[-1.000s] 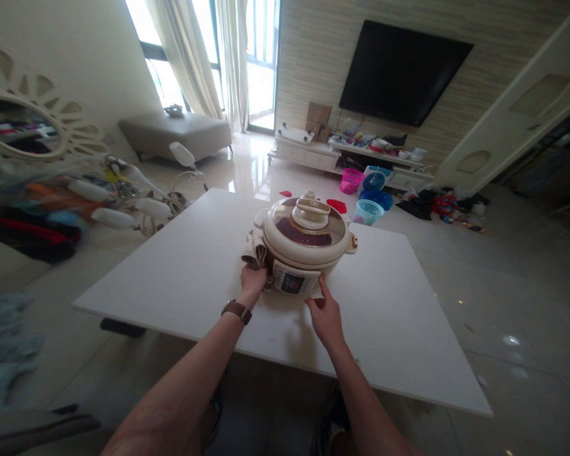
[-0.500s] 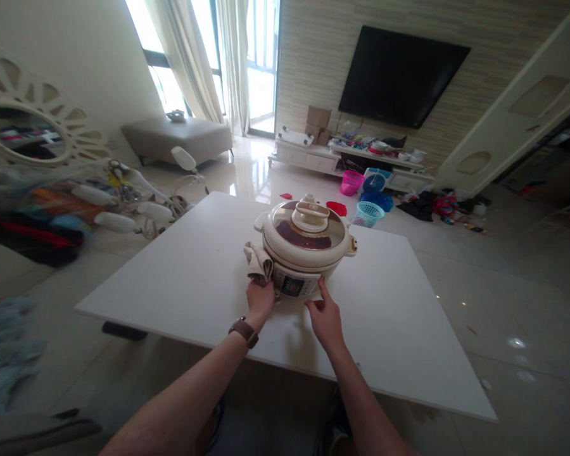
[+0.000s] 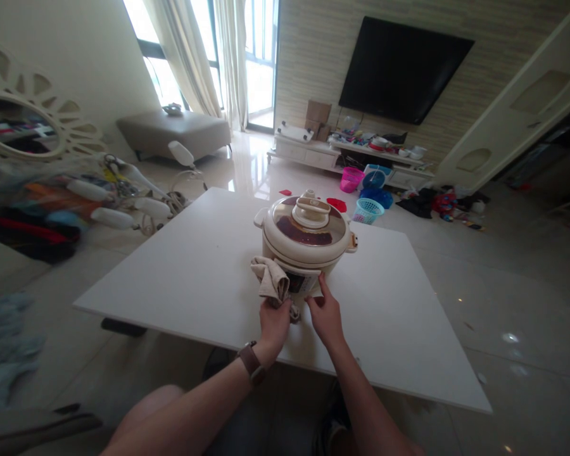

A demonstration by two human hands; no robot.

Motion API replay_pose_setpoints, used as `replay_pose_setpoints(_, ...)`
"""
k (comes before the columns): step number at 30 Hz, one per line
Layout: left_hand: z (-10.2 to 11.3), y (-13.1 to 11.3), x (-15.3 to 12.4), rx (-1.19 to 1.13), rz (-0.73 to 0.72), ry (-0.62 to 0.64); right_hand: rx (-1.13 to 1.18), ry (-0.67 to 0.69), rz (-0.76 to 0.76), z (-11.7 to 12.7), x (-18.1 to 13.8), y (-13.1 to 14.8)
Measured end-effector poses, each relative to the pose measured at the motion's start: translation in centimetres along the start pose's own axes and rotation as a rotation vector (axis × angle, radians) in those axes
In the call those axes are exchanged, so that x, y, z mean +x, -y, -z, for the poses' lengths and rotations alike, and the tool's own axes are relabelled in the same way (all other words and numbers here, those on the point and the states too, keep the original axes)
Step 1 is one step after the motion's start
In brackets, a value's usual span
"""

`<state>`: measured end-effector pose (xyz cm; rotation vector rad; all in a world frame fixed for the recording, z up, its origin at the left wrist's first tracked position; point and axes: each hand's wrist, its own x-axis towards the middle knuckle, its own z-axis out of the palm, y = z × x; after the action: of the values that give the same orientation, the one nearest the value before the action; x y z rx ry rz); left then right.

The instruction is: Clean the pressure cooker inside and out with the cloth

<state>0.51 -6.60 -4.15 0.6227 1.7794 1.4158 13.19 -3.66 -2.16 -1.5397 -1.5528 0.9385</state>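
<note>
A cream electric pressure cooker (image 3: 308,253) stands upright on the white table (image 3: 194,272), its domed lid closed and its control panel (image 3: 308,281) facing me. My left hand (image 3: 275,326), with a watch on the wrist, is closed round a bunched beige cloth (image 3: 273,278). That cloth hangs in front of the panel's left part and hides some of it; whether it touches the panel I cannot tell. At the panel's lower right edge, my right hand (image 3: 325,315) grips the cooker with fingertips up against its side and the thumb lower down.
The table's near edge lies just under my forearms. Past the far edge are a pink basket (image 3: 351,180), a light blue basket (image 3: 368,211) and a low TV cabinet (image 3: 308,155). A lamp with several white shades (image 3: 154,207) is close to the table's left side.
My left hand has drawn back toward me and to the right with the cloth, which now covers the panel's left part. My right hand has stayed at the cooker.
</note>
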Motion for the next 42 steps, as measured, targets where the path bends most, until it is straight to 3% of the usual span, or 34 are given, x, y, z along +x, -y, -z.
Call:
replay_pose_setpoints(15,-0.5,0.5,-0.6,-0.186,-0.031,0.003,0.015,0.016,-0.018,0.0,0.0,0.4)
replay_pose_setpoints(23,-2.0,0.9,0.5,-0.321,-0.100,-0.134,0.005,0.014,-0.003,0.0,0.1,-0.1)
replay_pose_setpoints(27,-2.1,0.7,0.7,-0.256,-0.314,-0.117,-0.011,0.014,0.006,0.0,0.1,-0.4)
replay_pose_setpoints(33,-0.8,-1.7,1.6,0.173,-0.924,-0.002,0.012,0.029,0.046,0.1,0.1,-0.7)
replay_pose_setpoints(36,-0.4,-3.6,3.9,0.249,-1.048,-0.022,-0.005,0.030,0.030,0.1,0.1,-0.5)
replay_pose_setpoints(38,-0.2,-4.8,6.0,0.195,-1.026,-0.081,-0.013,0.029,0.019,0.1,0.1,-0.4)
replay_pose_setpoints(42,0.4,-6.7,9.4,0.036,-0.807,-0.132,-0.016,0.033,0.007,0.2,0.0,-0.3)
